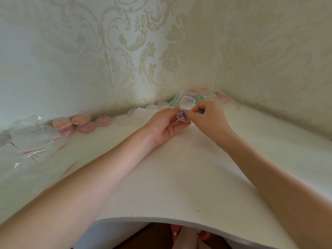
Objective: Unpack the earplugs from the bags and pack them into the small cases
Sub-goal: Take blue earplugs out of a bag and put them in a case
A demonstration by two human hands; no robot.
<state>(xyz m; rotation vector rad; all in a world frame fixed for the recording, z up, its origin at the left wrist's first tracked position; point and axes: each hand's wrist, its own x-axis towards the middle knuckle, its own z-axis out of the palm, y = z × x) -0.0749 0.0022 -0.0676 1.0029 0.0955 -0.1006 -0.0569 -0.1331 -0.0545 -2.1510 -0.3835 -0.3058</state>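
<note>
Nearest to me, both forearms reach in over the pale counter (179,177) toward twelve o'clock, where the work is going on. The left hand (166,124) lies palm up with its fingers curled under a small clear case (183,117), lid (187,103) hinged open and standing up behind it. The right hand (209,116) comes in from about one o'clock, its thumb and forefinger pinching a blue earplug (183,113) right at the mouth of that case; a bit more blue shows further back in the same hand at (202,111), perhaps a second plug, though I cannot be sure.

Out at nine to ten o'clock, emptied clear bags (30,141) with red zip strips lie in a loose heap. Just beyond them, near the wall, sit filled cases (77,123) holding orange and pink plugs, lids down. I count about five.

Along the wall between eleven and twelve o'clock runs a row of empty cases (136,113). In the corner at one o'clock is a pile of full bags (203,94), with pink, green and orange showing through.

By my reckoning the job is somewhere in its first half: a handful packed, one being filled, and a fair stock of bags and cases left.
</note>
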